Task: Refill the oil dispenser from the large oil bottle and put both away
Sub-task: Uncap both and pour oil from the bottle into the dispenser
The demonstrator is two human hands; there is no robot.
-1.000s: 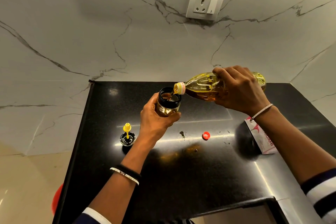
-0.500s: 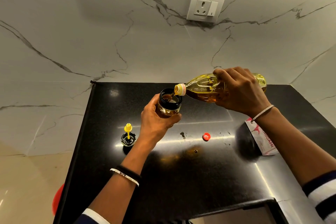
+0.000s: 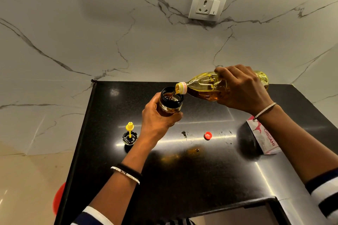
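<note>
The left hand (image 3: 157, 120), at the centre of the frame, is curled round the oil dispenser (image 3: 171, 105), a small glass jar with a black rim. The thumb lies on the jar's left side and the fingers wrap round its right. The hand holds the jar upright with its mouth uncovered, and it looks lifted off the surface. Amber oil fills its lower part.

To the right, the right hand (image 3: 243, 89) grips the large oil bottle (image 3: 204, 87) from above, fingers folded over its body. The bottle lies almost on its side with the neck pointing left and the mouth at the dispenser's rim. A thin stream of oil runs from it into the jar.

At the lower left, a red rounded object (image 3: 58, 199) shows beside the counter's edge; I cannot tell what it is. The glossy black countertop (image 3: 182, 179) fills the lower middle of the frame. Left of the left hand stands the dispenser lid (image 3: 130, 136), black with a yellow spout pointing up. Between the two arms lies a small red cap (image 3: 208, 135), with smears and droplets near it. Farther right, a white and pink packet (image 3: 265, 139) printed ORIGAMI lies partly under the right forearm.

Behind the counter rises a white marble wall (image 3: 73, 33) with grey veins. A white socket (image 3: 208, 4) with a switch sits at the upper right of centre.
</note>
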